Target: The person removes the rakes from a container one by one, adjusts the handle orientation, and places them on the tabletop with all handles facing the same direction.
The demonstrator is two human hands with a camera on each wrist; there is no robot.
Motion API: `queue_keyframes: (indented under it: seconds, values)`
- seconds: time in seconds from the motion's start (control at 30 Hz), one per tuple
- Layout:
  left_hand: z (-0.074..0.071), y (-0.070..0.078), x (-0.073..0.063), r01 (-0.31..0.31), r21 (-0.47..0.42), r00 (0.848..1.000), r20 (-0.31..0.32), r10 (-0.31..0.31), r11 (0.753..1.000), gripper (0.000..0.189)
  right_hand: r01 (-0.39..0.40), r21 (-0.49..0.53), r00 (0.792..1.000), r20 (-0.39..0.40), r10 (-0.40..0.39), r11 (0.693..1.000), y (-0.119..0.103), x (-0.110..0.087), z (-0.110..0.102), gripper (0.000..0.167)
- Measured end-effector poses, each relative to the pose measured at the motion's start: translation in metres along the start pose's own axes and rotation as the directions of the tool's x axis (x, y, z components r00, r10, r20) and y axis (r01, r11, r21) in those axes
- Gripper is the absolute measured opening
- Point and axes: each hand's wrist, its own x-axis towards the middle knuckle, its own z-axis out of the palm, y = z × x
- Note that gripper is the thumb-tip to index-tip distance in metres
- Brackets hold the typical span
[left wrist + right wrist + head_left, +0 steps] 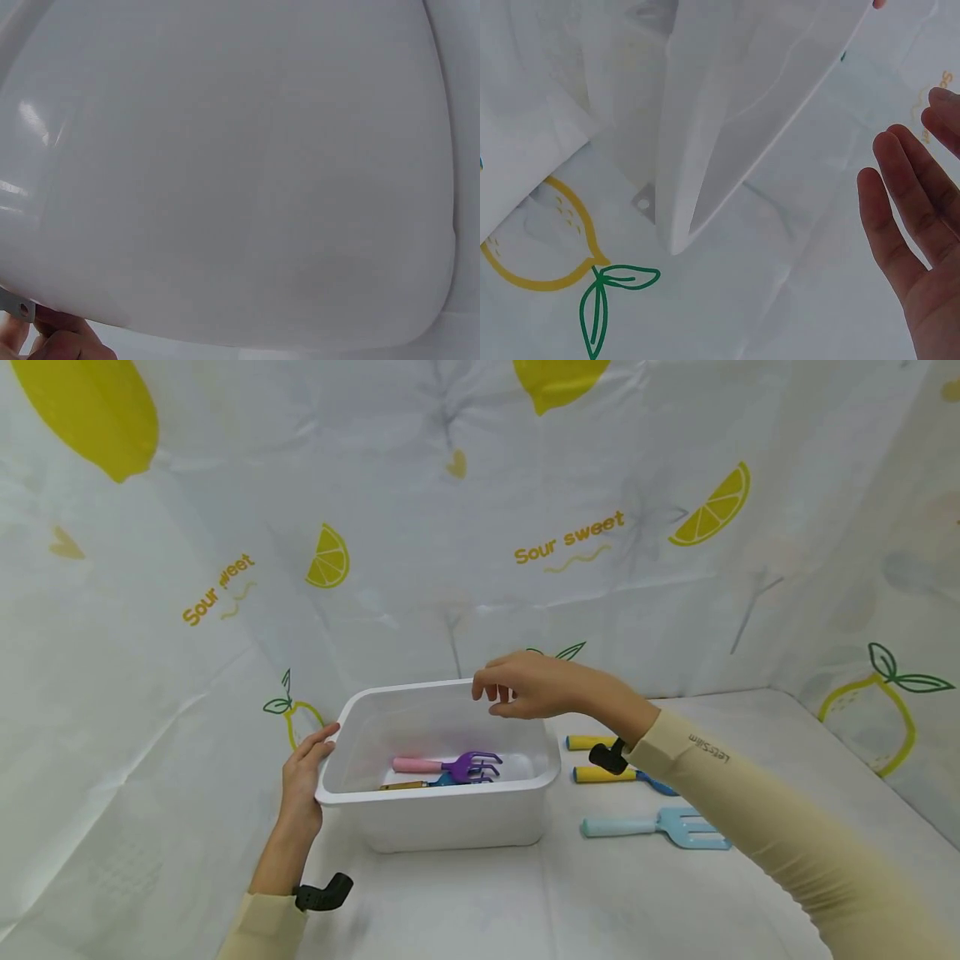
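A white plastic bin (pixel 450 818) stands on the white-covered table in the head view. My left hand (pixel 302 777) grips its left rim; in the left wrist view the curled fingers (pixel 71 345) show beside the rim. Inside the bin lie a purple hand rake (pixel 465 767) with a pink handle and a blue tool (pixel 444 780) with a wooden-looking handle, partly hidden by the front wall. Over the bin's back right rim hovers my right hand (pixel 525 685), fingers loosely bent, holding nothing. The right wrist view shows its fingers spread beside the bin (pixel 676 195).
Right of the bin lie a light blue garden fork (pixel 686 828), a blue tool with a yellow handle (pixel 606 774), and another yellow handle (pixel 588 742) whose head is hidden by my right arm. A lemon-print sheet (pixel 420 635) hangs behind and at both sides.
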Motion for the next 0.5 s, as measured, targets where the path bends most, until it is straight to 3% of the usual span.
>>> queue_keyframes:
  seconds: [0.5]
  values:
    - [0.002,0.002,0.002,-0.001,0.000,1.000,-0.028,0.001,1.000,0.045,0.040,-0.013,0.997,0.062,-0.039,0.999,-0.005,0.050,0.008,0.020]
